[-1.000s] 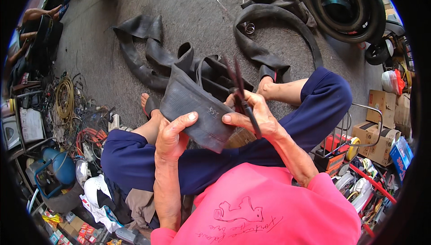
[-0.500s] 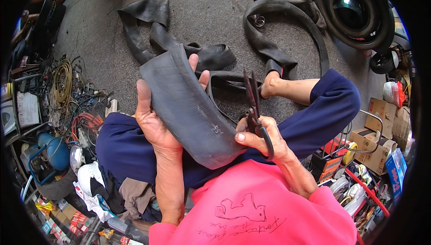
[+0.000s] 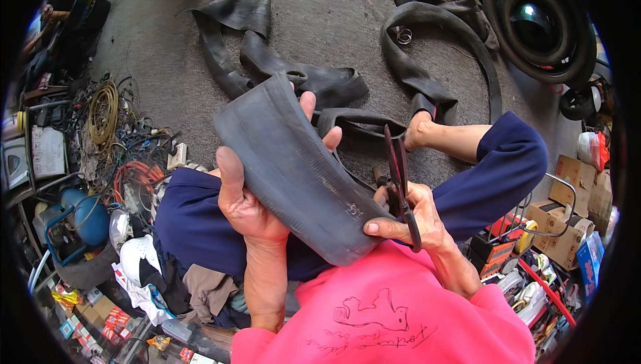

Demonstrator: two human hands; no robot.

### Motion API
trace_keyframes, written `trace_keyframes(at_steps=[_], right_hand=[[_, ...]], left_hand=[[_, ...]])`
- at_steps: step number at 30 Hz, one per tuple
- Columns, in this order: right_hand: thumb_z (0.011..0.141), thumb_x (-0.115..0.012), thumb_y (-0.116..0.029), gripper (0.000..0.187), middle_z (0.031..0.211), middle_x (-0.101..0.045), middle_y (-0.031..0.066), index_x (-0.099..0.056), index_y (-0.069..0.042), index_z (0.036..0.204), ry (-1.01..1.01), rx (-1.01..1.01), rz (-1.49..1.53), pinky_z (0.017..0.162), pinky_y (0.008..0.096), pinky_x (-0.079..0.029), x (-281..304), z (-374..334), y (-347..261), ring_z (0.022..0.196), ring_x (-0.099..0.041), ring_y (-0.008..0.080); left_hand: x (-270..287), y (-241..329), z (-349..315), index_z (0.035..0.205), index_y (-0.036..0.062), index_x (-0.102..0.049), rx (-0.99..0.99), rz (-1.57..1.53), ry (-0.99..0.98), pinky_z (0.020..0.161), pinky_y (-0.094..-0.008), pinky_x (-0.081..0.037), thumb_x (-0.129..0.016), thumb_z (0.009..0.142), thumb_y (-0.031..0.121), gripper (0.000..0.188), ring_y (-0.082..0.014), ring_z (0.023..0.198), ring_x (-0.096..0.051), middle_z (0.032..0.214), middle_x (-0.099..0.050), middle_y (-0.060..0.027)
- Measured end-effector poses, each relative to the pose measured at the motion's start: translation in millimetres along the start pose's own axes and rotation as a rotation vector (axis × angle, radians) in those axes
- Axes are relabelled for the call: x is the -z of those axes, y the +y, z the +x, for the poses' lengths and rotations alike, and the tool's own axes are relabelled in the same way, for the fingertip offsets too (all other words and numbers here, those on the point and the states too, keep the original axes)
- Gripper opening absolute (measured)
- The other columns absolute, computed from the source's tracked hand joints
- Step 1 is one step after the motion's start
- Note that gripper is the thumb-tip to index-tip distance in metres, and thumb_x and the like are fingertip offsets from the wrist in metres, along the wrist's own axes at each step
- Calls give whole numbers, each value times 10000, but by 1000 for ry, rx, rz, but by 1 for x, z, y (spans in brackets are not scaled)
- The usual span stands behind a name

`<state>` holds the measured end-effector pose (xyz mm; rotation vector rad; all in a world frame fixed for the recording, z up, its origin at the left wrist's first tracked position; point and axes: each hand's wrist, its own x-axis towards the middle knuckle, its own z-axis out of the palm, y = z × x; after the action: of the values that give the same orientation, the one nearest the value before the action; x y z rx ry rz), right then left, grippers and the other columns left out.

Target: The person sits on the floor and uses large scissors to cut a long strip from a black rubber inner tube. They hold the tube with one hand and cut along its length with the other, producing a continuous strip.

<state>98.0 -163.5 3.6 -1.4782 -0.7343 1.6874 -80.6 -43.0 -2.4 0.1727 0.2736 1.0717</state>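
A wide, flat piece of black rubber inner tube (image 3: 297,164) lies slantwise across my lap, its far end raised. My left hand (image 3: 257,207) cradles it from beneath, thumb along the left edge and fingertips showing past the right edge. At the near right end, my right thumb presses on the rubber. That same right hand (image 3: 424,220) also holds dark scissors (image 3: 398,170), their blades pointing away from me and close together. Part of the right fingers is hidden behind the handles and rubber.
Strips of cut inner tube (image 3: 304,84) and a curved tube (image 3: 491,70) lie on the grey floor ahead. My bare foot (image 3: 418,130) rests beside them. Tyres (image 3: 534,24) stand far right, cardboard boxes (image 3: 557,224) at right. Coiled cables (image 3: 103,114) and a blue tank (image 3: 87,217) are at left.
The view has shifted, so most things sit further right. The rubber piece is slightly turned in my hands, and the scissor blades, apart before, appear closer together.
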Motion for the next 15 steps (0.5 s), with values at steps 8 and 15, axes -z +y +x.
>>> trace_keyframes(at_steps=[8,15], right_hand=[[713,-907,-200,378,667,-511,-48,-572,-40,783,7,43,-26,533,228,-327,-9,4,0,615,-432,26],[685,-887,-137,302,648,-500,-33,-619,-28,770,-80,192,-118,528,253,-317,12,-5,-10,591,-438,55]], left_hand=[[0,10,-3,1544,35,-200,-6,-36,-63,1162,-650,-194,-613,885,578,948,-356,1503,-124,1616,-181,-158],[19,32,-6,1478,1,-358,194,-384,72,1183,-610,-183,-495,951,562,781,-409,1463,-234,1562,-270,-255]])
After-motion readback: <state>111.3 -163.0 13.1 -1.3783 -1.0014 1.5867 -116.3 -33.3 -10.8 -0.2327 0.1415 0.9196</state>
